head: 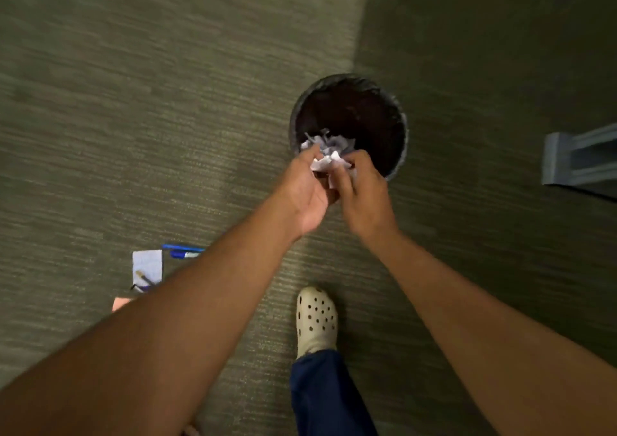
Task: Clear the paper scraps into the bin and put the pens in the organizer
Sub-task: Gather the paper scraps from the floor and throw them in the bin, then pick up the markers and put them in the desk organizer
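A round black bin (397,115) lined with a dark bag stands on the carpet. Both hands hold a bunch of crumpled white paper scraps (329,153) over its near rim. My left hand (305,191) cups the scraps from the left with its fingers curled round them. From the right, my right hand (362,191) pinches the same bunch. Two blue pens (183,251) lie on the floor at lower left. Beside them is a pale lined paper (147,264) with another pen (144,278) lying on it.
A pink note (121,303) peeks out under my left forearm. My foot in a cream clog (315,322) stands just behind the bin. A grey furniture base (574,158) sits at the right edge. Green carpet covers the floor.
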